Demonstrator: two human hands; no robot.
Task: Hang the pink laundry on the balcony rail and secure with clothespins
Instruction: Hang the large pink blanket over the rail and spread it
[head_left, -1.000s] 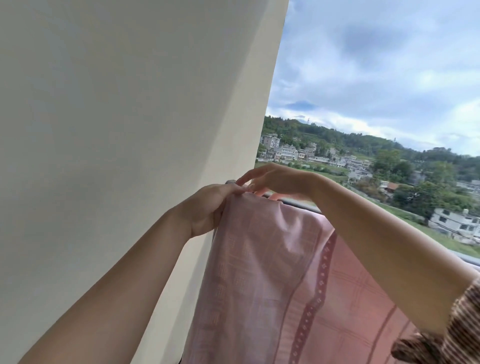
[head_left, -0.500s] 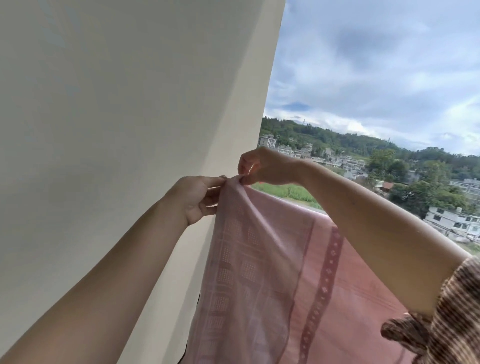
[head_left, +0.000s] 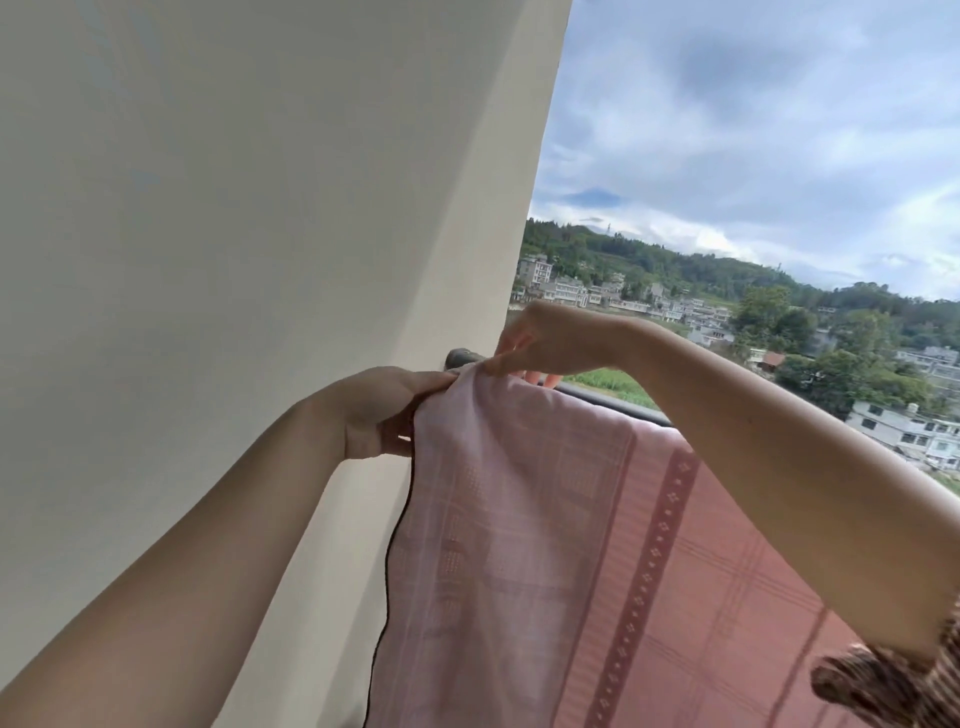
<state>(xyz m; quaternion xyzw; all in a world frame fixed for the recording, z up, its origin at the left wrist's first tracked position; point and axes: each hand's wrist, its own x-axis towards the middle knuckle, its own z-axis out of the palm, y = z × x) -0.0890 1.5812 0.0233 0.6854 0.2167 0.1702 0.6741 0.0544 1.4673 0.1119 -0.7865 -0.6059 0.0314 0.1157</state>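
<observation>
**A:** What is new in the head view?

**B:** The cloth (head_left: 519, 519) was held up above the rail (head_left: 613, 397). Now its top corner lies over the rail, at the rail's end by the wall (head_left: 260, 208).

**A:** And the hands?

**B:** The left hand (head_left: 384, 410) grips the cloth's edge just under the rail. The right hand (head_left: 540, 345) pinches the fold on top of the rail.

**A:** So?

**B:** It hangs now. I see no pin, so I think pinning comes next.

Both hands at rail (head_left: 613, 397) beside wall (head_left: 234, 208): left hand (head_left: 387, 410), right hand (head_left: 550, 343) pinch pink cloth (head_left: 519, 519) top edge, draped over rail.
</observation>
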